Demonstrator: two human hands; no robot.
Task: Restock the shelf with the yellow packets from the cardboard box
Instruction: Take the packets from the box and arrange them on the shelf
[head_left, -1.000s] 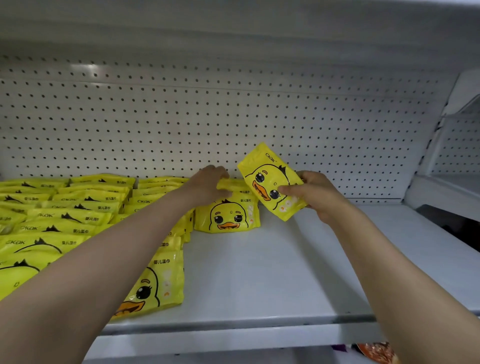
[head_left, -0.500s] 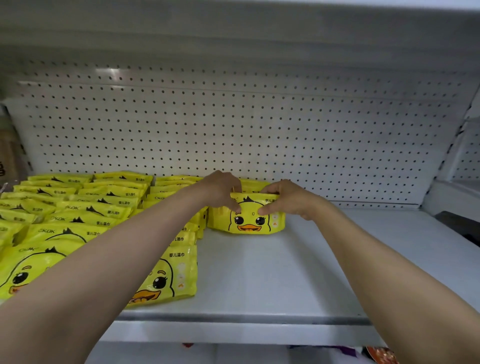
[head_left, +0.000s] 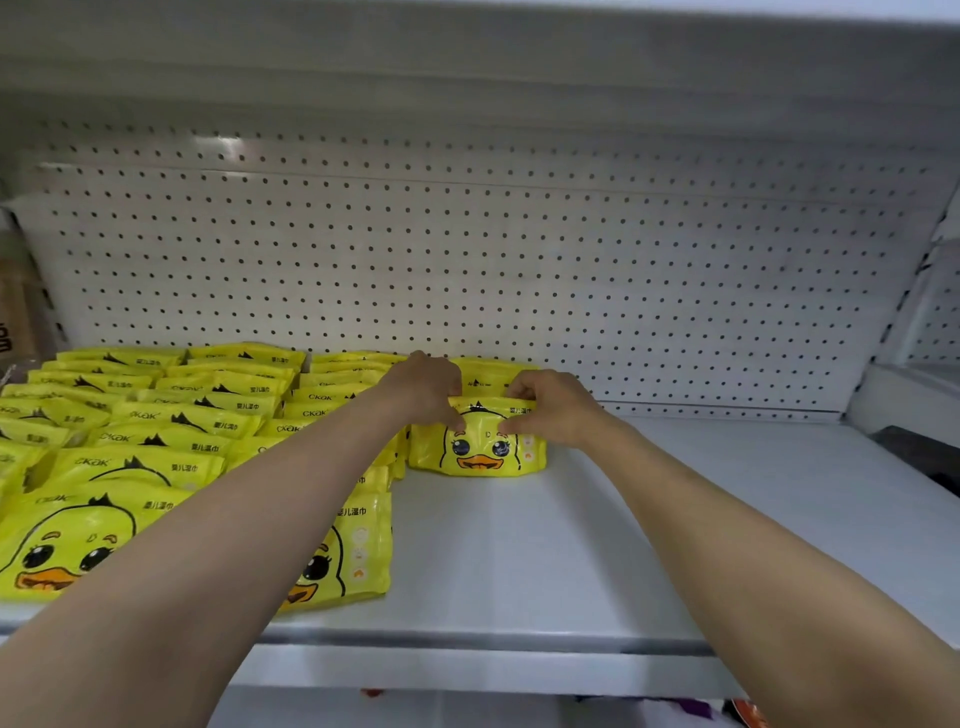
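Packet rows (head_left: 156, 447) fill the shelf (head_left: 675, 519) left of the left hand (head_left: 426, 389). Both it and the right hand (head_left: 556, 405) pinch the top edge of one upright packet (head_left: 478, 449) between them, more stacked right behind.

- rows of yellow packets (head_left: 171, 441) fill the shelf's (head_left: 675, 519) left half.
- bare shelf right of the front packet (head_left: 475, 452), back to the pegboard (head_left: 519, 270).
- upper shelf (head_left: 467, 52) caps headroom.
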